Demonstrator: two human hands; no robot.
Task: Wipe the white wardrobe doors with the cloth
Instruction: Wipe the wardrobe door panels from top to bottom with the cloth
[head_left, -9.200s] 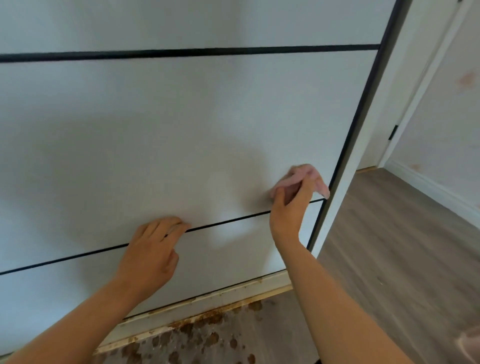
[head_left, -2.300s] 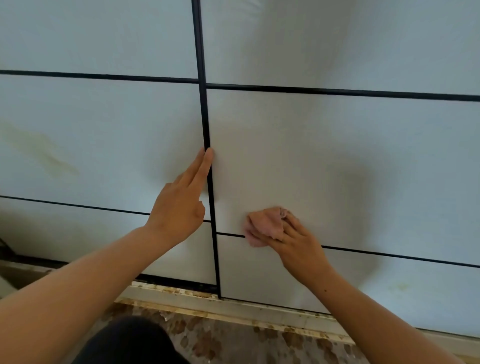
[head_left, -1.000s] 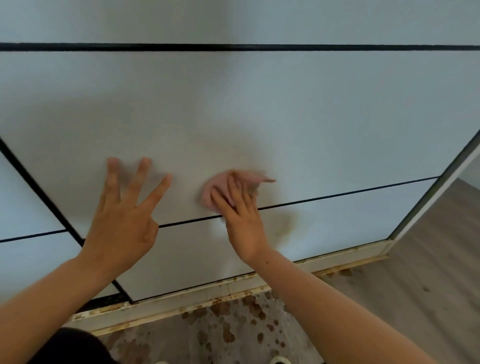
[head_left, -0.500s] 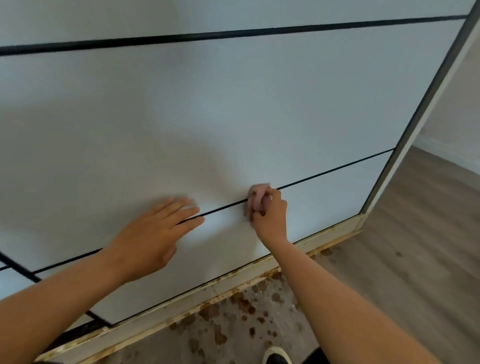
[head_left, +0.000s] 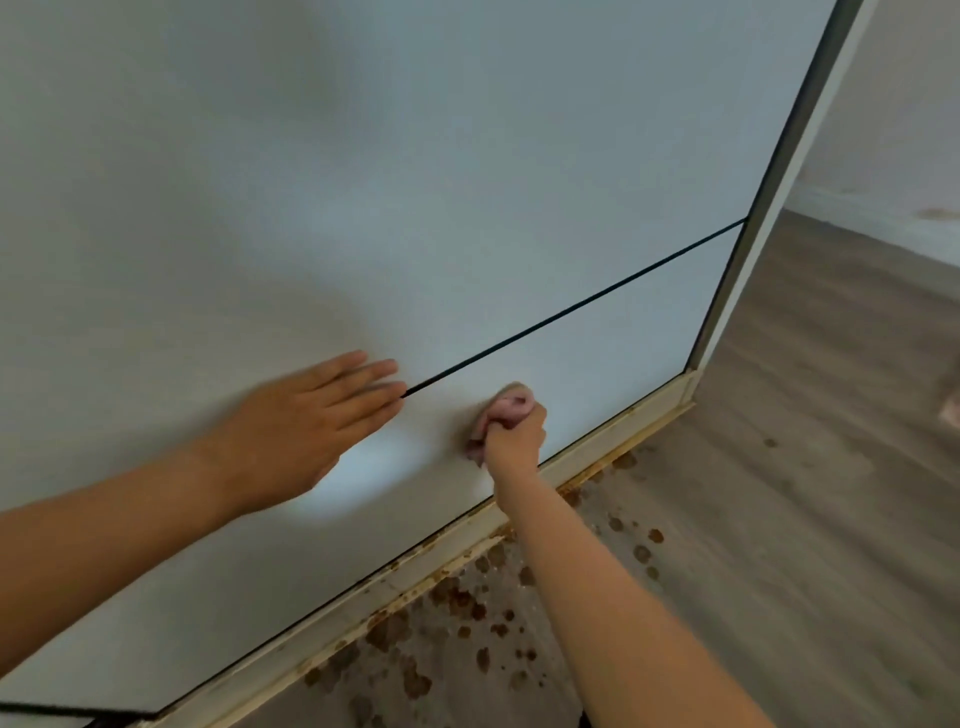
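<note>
Right hand (head_left: 516, 435) has its fingers curled tight around the pink cloth (head_left: 503, 414), pressing it on the lower panel of the white wardrobe door (head_left: 467, 182), just above the bottom rail (head_left: 613, 444). Left hand (head_left: 306, 421) lies flat on the door, fingers straight and together.

**A:** What fills the view?

**B:** A white wardrobe door (head_left: 467, 182), seen from above at a slant. A thin black line (head_left: 571, 309) runs across it.

**A:** Where are the hands?

**B:** The left hand (head_left: 306, 415) lies flat on the door, fingers straight, fingertips covering the line's near end. The right hand (head_left: 514, 441) is near it and a little lower, gripping a bunched pink cloth (head_left: 511, 405) against the bottom panel.

**A:** And underneath?

**B:** A pale, yellowed base rail (head_left: 597, 452), then grey wood-look floor (head_left: 779, 493) with brown blotches (head_left: 457, 603) close to the rail.
</note>
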